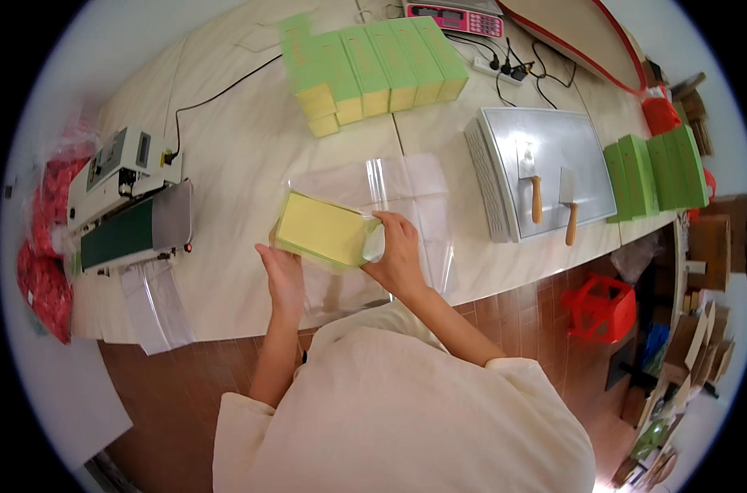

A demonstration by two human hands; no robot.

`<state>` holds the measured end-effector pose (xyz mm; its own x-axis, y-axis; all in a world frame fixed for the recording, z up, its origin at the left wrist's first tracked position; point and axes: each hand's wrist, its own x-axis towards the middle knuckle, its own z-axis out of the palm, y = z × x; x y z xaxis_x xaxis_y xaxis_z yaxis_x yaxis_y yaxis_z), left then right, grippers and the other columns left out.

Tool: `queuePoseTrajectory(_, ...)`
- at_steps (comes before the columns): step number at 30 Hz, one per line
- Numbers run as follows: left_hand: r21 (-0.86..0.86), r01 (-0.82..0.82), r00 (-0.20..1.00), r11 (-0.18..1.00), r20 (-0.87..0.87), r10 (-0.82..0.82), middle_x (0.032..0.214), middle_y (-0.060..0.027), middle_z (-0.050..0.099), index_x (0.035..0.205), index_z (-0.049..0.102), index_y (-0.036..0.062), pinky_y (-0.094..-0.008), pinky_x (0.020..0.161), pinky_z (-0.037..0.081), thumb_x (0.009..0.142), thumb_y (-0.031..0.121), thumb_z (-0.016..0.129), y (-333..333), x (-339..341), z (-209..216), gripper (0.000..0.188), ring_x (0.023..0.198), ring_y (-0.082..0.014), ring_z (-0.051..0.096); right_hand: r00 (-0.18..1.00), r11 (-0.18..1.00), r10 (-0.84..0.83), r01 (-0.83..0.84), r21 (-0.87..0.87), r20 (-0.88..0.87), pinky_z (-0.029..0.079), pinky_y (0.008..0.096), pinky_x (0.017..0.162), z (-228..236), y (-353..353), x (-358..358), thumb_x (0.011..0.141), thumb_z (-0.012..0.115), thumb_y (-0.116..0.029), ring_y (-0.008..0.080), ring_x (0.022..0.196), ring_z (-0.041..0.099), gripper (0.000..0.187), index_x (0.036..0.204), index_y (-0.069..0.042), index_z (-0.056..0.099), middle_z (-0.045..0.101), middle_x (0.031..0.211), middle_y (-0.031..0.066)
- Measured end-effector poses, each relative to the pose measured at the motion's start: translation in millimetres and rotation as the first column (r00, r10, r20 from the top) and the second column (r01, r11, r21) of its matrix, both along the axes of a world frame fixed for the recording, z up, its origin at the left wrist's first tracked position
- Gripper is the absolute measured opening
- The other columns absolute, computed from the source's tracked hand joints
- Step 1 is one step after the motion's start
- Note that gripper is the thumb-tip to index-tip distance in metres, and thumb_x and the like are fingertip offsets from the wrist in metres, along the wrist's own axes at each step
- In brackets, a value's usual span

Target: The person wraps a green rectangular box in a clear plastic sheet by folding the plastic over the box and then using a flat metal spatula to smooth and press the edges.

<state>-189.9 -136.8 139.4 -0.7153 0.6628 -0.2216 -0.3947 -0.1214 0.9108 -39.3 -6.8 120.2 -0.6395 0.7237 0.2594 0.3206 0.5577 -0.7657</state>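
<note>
We have bare table (229,197) open to our left, a machine (119,185) closing that side, green boxes (381,74) blocking us ahead, a metal tray (550,152) to our right

Small packing workshop. The long, pale marbled worktable (225,164) carries a bench-top machine (120,236) with a green belt, resembling a bag sealer; a pink-and-white weighing scale (455,20); and a power strip (511,74) with several cables. Matching green boxes (377,70) in a row and clear plastic bags (429,182) share the surface with two wooden-handled spatulas (537,197). Cardboard cartons (708,253) crowd the right edge, and a red plastic stool (607,311) stands on the reddish-brown floor (517,320).
</note>
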Motion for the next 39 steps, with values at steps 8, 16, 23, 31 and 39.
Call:
queuePoseTrajectory(8, -0.129, -0.105, 0.905, 0.986, -0.424, 0.041, 0.153, -0.0146, 0.035, 0.147, 0.033, -0.0004, -0.0397, 0.119, 0.018, 0.104, 0.054, 0.022, 6.9, 1.2, -2.3, 0.07, 0.142, -0.0258, 0.031, 0.981, 0.998, 0.039, -0.046, 0.034, 0.189, 0.034, 0.0446, 0.107, -19.0, 38.1, 45.5, 0.069, 0.081, -0.018, 0.0381, 0.124, 0.045, 0.08, 0.138, -0.003, 0.042, 0.052, 0.132, 0.0174)
queuePoseTrajectory(16, -0.056, -0.128, 0.693, 0.99, -0.72, 0.048, 0.123, -0.0122, 0.058, 0.118, 0.054, -0.002, -0.0358, 0.102, 0.039, 0.101, 0.017, 0.049, 20.3, -8.6, 74.1, 0.026, 0.119, -0.0205, 0.053, 0.354, 0.521, -0.853, 0.584, 0.622, 0.382, 0.049, 0.0447, 0.088, -5.9, 219.5, 228.5, 0.083, 0.07, -0.024, 0.0326, 0.106, 0.059, 0.038, 0.113, -0.004, 0.06, 0.063, 0.109, 0.015)
queuePoseTrajectory(23, -0.474, 0.035, 0.456, 0.88, -0.776, -0.436, 0.083, -0.0071, 0.065, 0.089, 0.061, 0.0033, -0.0313, 0.072, 0.051, 0.093, 0.022, 0.064, 58.1, 24.3, 98.9, 0.02, 0.077, -0.02, 0.065, 0.342, 0.508, -0.821, 0.803, 0.312, 0.457, 0.05, 0.0524, 0.077, -67.0, 232.7, 277.9, 0.096, 0.054, -0.031, 0.0427, 0.09, 0.064, 0.031, 0.117, -0.008, 0.053, 0.067, 0.101, 0.0198)
queuePoseTrajectory(31, -0.651, -0.12, 0.159, 0.749, -0.757, -0.633, 0.078, -0.0067, 0.063, 0.08, 0.056, 0.0057, -0.0388, 0.064, 0.047, 0.085, 0.02, 0.068, 57.5, 40.4, 93.6, 0.019, 0.073, -0.0265, 0.063, 0.856, 0.863, -0.487, 0.502, -0.057, 0.174, 0.049, 0.0321, 0.061, 27.9, 119.2, 195.6, 0.098, 0.059, -0.02, 0.0234, 0.067, 0.064, 0.022, 0.107, -0.001, 0.062, 0.065, 0.081, 0.0143)
queuePoseTrajectory(39, -0.612, -0.216, 0.133, 0.761, -0.79, -0.598, 0.078, -0.0055, 0.059, 0.082, 0.057, 0.0073, -0.0392, 0.07, 0.042, 0.085, 0.013, 0.065, 51.9, 26.6, 86.8, 0.011, 0.075, -0.0255, 0.058, 0.984, 0.985, 0.166, -0.168, 0.034, 0.063, 0.049, 0.0325, 0.057, 93.5, 69.9, 138.4, 0.08, 0.074, -0.006, 0.0263, 0.064, 0.062, 0.019, 0.098, -0.002, 0.066, 0.063, 0.076, 0.0097)
